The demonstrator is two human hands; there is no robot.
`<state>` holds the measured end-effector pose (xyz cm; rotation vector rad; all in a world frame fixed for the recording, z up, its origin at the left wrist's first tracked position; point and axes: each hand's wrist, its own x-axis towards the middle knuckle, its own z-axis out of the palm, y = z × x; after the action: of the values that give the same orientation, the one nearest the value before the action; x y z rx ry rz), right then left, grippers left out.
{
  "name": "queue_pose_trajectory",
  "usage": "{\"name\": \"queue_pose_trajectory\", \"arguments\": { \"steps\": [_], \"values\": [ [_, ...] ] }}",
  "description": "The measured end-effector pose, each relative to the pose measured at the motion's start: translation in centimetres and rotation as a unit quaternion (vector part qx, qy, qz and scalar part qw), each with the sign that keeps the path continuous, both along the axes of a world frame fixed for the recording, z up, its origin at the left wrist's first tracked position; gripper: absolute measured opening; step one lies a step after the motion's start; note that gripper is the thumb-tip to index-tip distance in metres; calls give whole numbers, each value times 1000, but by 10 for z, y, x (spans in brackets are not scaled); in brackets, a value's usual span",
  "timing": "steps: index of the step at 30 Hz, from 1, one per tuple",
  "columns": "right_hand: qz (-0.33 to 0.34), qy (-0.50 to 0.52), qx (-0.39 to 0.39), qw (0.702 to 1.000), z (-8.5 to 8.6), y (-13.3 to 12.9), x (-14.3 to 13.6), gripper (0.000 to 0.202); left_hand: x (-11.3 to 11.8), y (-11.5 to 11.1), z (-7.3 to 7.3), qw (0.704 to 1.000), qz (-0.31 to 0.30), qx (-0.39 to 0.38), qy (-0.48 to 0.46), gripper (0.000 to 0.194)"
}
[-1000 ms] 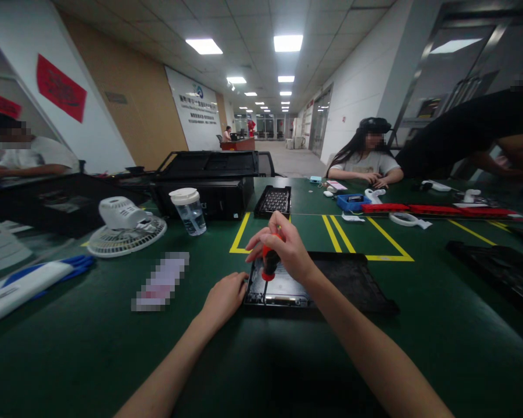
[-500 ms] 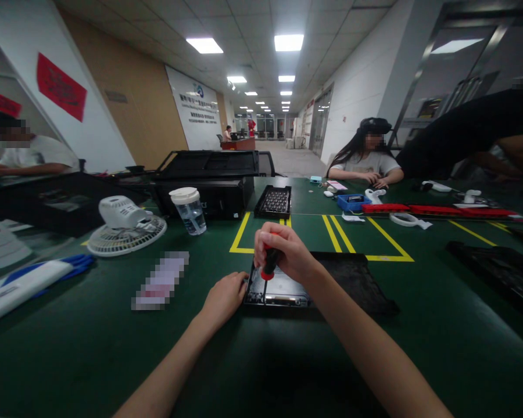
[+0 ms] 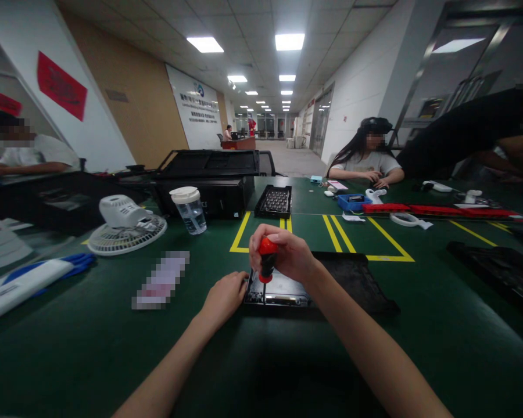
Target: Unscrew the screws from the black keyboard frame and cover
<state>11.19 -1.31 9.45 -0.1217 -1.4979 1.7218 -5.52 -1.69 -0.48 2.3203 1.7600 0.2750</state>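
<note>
My right hand (image 3: 283, 252) is closed around the red and black handle of a screwdriver (image 3: 267, 267). The screwdriver stands nearly upright, its dark shaft pointing down at the front left part of a flat black casing (image 3: 353, 284). Inside the casing lies a silvery panel (image 3: 283, 284), partly covered by my right hand; whether the tip sits in a screw is too small to tell. My left hand (image 3: 226, 295) grips the casing's left edge, fingers bent and partly hidden.
Behind the casing stands a black tray (image 3: 273, 201) of small round parts. A lidded cup (image 3: 189, 212), a white fan (image 3: 126, 226) and a blurred flat object (image 3: 161, 280) are on the left. Farther right lie a blue box (image 3: 352, 202), a tape roll (image 3: 404, 219) and another black casing (image 3: 497, 273).
My right hand has turned about the screwdriver and its fingers have shifted, so more of the red handle end shows. My left hand and the casing stay in place.
</note>
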Motion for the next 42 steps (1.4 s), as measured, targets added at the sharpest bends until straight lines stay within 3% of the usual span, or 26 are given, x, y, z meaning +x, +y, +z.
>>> {"name": "queue_pose_trajectory", "arguments": {
  "steps": [42],
  "values": [
    [46, 15, -10, 999, -5, 6, 3, 12, -4, 3, -7, 1000, -11, 19, 1, 28]
  ]
}}
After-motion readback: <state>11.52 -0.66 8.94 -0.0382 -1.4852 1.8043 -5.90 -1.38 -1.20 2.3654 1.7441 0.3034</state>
